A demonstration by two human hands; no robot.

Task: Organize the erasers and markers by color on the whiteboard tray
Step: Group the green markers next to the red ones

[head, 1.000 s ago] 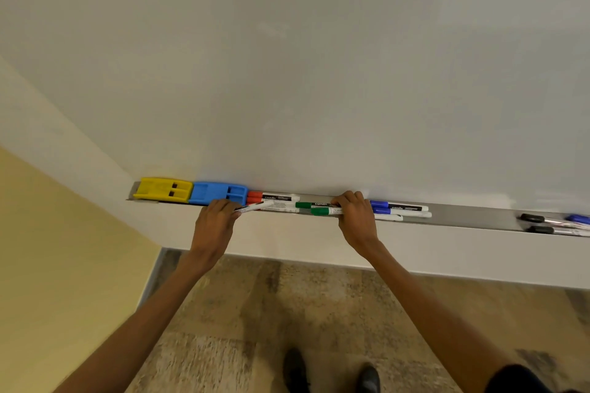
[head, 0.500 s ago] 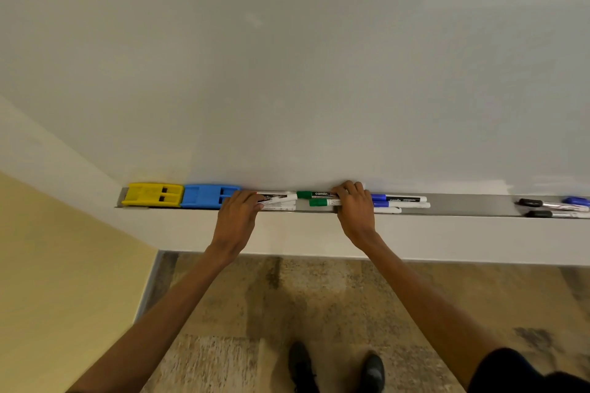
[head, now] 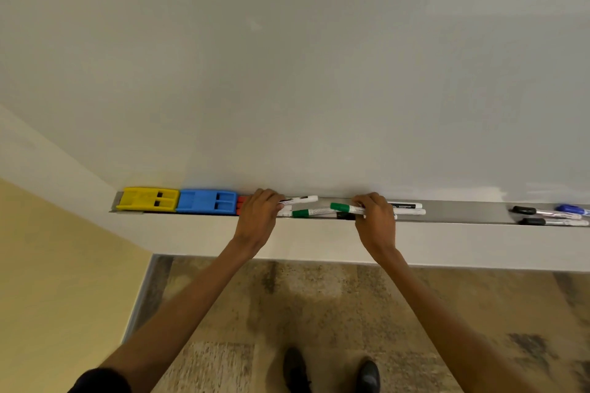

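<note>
Erasers, yellow eraser (head: pixel 147 199) beside blue eraser (head: pixel 207 205), sit grouped at the whiteboard tray (head: pixel 463 212) left end; left hand (head: pixel 259 217) covers the red markers (head: pixel 240 204), its grip unclear, right hand (head: pixel 374 220) is clamped on a green marker (head: pixel 346 208), and black markers (head: pixel 539 215) at right remain unsorted.

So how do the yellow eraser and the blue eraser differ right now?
The yellow eraser sits at the tray's far left end; the blue eraser lies just right of it. The blue eraser has red marker caps at its right end; the yellow eraser has none. Both lie flat, apparently the same shape, with neither hand on them.
</note>
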